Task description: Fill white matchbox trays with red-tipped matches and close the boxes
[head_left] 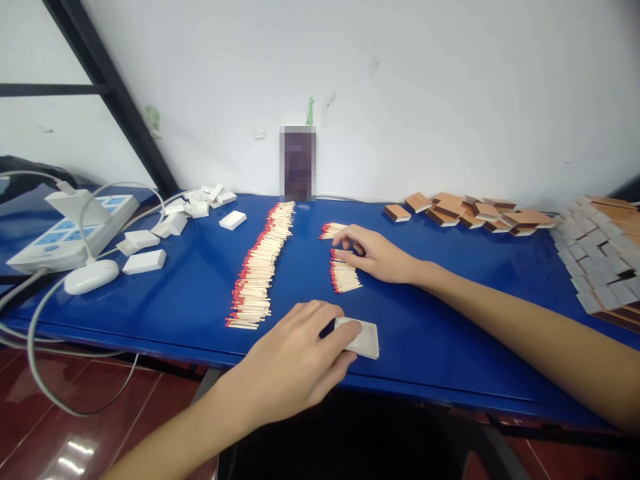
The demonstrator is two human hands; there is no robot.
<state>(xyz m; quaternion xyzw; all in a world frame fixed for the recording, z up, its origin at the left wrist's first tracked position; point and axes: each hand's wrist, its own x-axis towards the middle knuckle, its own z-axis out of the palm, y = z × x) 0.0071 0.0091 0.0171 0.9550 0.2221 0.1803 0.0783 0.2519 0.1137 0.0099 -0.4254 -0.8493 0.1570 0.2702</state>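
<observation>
My left hand (pixel 305 353) grips a small white matchbox tray (pixel 369 341) near the table's front edge, thumb over its left end and fingers around the side. The tray's hollow faces up; its left part is hidden by my fingers. Farther back, my right hand (pixel 377 253) hovers low over a short row of red-tipped matches (pixel 345 277), thumb on the row's far end. Its fingers are curved and apart from the thumb. Just beyond the fingertips lies a smaller bunch of matches (pixel 329 231). A long slanting row of matches (pixel 260 267) lies to the left.
White trays (pixel 145 261) are scattered at the left, beside a power strip (pixel 75 227) with white cables. Brown matchbox sleeves (pixel 445 210) lie loosely at the back right. Stacked matchboxes (pixel 600 260) stand at the far right. A blurred dark rectangle (pixel 299 163) stands against the wall.
</observation>
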